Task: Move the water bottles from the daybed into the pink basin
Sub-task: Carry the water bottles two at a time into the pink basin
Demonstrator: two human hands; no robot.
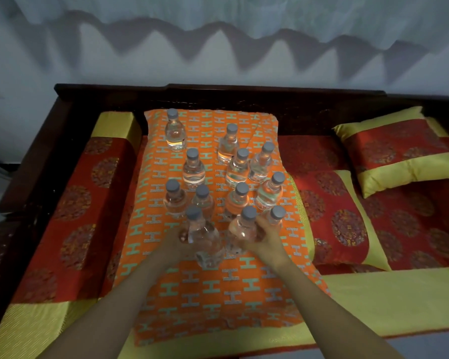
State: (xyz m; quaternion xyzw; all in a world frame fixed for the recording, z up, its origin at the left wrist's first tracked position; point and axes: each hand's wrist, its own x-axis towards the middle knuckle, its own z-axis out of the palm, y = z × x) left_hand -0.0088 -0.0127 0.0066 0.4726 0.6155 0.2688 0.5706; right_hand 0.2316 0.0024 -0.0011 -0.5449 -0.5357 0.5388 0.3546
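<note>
Nearest the lens, two bare forearms (119,307), reaching in from the bottom edge and converging. At their ends, left hand (178,240) curled round the lower body of a clear plastic water bottle with a grey cap (205,237), tilted toward the camera. Right hand (266,240) clamped on a second clear grey-capped bottle (244,229) just beside it. Hands close together, not touching.

Under both wrists, an orange quilt printed with teal and white H shapes (218,294), spread over a dark wooden daybed (218,92). Beyond the fingertips, ten more such bottles (193,169) upright on the quilt in a loose cluster. Among them, a neighbouring bottle (276,218) right against the far side of the right hand. Well off to the right of that hand, a red and gold satin cushion (399,149).

Judged as the pickup step, early in the task: two bottles in grip, the rest standing on the quilt. Next, probably: lift both clear without knocking the neighbouring bottle, then turn toward the basin and lower them in.

No pink basin anywhere in view, so direction of the carry unknown. Fingers mostly visible only through water and plastic, smeared by blur. Contact between right hand and neighbouring bottle hard to tell. Likewise any gap between the left hand's bottle and the quilt. Elbows cut off at the bottom edge.
</note>
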